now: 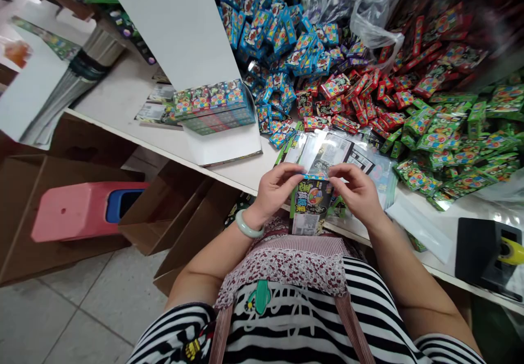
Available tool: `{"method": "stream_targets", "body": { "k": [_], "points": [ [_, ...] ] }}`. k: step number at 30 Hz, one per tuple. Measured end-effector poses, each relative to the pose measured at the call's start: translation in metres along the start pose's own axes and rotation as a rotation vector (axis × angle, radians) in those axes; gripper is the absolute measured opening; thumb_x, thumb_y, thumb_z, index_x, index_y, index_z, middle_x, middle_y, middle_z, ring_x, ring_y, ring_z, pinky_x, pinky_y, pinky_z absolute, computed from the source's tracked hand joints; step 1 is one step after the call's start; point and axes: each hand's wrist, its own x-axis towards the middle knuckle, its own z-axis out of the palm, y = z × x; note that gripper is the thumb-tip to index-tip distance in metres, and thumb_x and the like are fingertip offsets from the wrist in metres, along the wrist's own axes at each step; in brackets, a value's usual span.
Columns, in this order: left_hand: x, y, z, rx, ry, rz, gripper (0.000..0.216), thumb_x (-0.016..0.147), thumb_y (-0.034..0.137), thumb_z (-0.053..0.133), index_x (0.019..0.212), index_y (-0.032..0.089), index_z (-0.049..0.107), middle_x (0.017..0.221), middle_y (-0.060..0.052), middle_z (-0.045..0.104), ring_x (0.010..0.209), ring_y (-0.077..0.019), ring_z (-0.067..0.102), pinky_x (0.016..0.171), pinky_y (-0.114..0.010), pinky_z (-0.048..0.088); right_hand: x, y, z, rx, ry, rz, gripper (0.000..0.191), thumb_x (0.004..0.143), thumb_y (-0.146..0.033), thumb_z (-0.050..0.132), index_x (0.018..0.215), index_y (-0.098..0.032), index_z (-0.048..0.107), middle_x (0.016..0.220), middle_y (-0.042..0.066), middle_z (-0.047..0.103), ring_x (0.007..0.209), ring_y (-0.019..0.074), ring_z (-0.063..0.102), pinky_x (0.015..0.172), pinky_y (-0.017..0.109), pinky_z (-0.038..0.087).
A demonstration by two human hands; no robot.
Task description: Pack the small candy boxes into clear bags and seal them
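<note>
My left hand and my right hand are both closed in a pinch, one at each end of a narrow blue patterned strip along a printed plastic bag. The bag's black face, with bright lettering and round coloured shapes, hangs below my fingers at the table's front edge. Clear film lies just beyond my fingertips. Whether the strip is part of the bag or a separate small box seen edge-on, I cannot tell. More flat plastic bags lie under and right of my hands.
Heaps of small blue boxes, red boxes and green boxes cover the table's back and right. A white display carton holds stacked boxes at left. A black tape dispenser sits right. Cardboard boxes and a pink stool stand left.
</note>
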Motion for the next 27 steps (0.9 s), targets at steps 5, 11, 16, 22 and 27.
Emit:
{"method": "stream_targets", "body": {
  "k": [5, 11, 16, 22, 27],
  "points": [
    [0.005, 0.011, -0.003, 0.003, -0.033, 0.024, 0.018, 0.084, 0.034, 0.077, 0.083, 0.018, 0.068, 0.084, -0.002, 0.07, 0.08, -0.0123, 0.067, 0.072, -0.026, 0.056, 0.003, -0.012, 0.002, -0.059, -0.05, -0.071, 0.017, 0.081, -0.037, 0.073, 0.08, -0.023, 0.063, 0.09, 0.004, 0.066, 0.085, 0.0176, 0.064, 0.064, 0.029, 0.055],
    [0.017, 0.023, -0.006, 0.033, -0.092, -0.068, 0.022, 0.085, 0.037, 0.075, 0.079, 0.017, 0.066, 0.077, -0.002, 0.067, 0.07, -0.011, 0.062, 0.064, -0.026, 0.053, 0.018, -0.024, 0.006, 0.029, -0.133, 0.111, 0.023, 0.082, -0.042, 0.072, 0.078, -0.021, 0.062, 0.072, -0.001, 0.063, 0.058, 0.0122, 0.058, 0.053, 0.027, 0.05],
    [0.014, 0.02, -0.019, 0.054, -0.216, 0.033, 0.026, 0.092, 0.04, 0.068, 0.078, 0.019, 0.067, 0.083, -0.004, 0.069, 0.08, -0.0135, 0.065, 0.075, -0.031, 0.055, 0.01, -0.026, 0.003, -0.125, -0.172, -0.079, 0.016, 0.088, -0.035, 0.067, 0.078, -0.023, 0.065, 0.087, 0.005, 0.069, 0.082, 0.0182, 0.065, 0.062, 0.03, 0.054],
    [0.009, 0.017, -0.026, 0.098, -0.295, 0.094, 0.018, 0.094, 0.037, 0.066, 0.09, 0.021, 0.071, 0.091, -0.006, 0.071, 0.086, -0.0151, 0.068, 0.078, -0.031, 0.057, -0.001, -0.024, 0.007, -0.174, -0.062, -0.115, 0.011, 0.092, -0.031, 0.063, 0.083, -0.025, 0.063, 0.088, 0.005, 0.068, 0.079, 0.0179, 0.065, 0.059, 0.03, 0.054],
    [0.009, 0.016, -0.027, 0.123, -0.305, 0.101, 0.021, 0.095, 0.039, 0.064, 0.089, 0.02, 0.071, 0.091, -0.006, 0.072, 0.086, -0.0151, 0.068, 0.079, -0.032, 0.057, 0.0, -0.028, -0.001, -0.338, -0.177, -0.248, 0.012, 0.095, -0.033, 0.061, 0.086, -0.026, 0.064, 0.093, 0.005, 0.069, 0.088, 0.0205, 0.065, 0.072, 0.035, 0.056]
  ]
}}
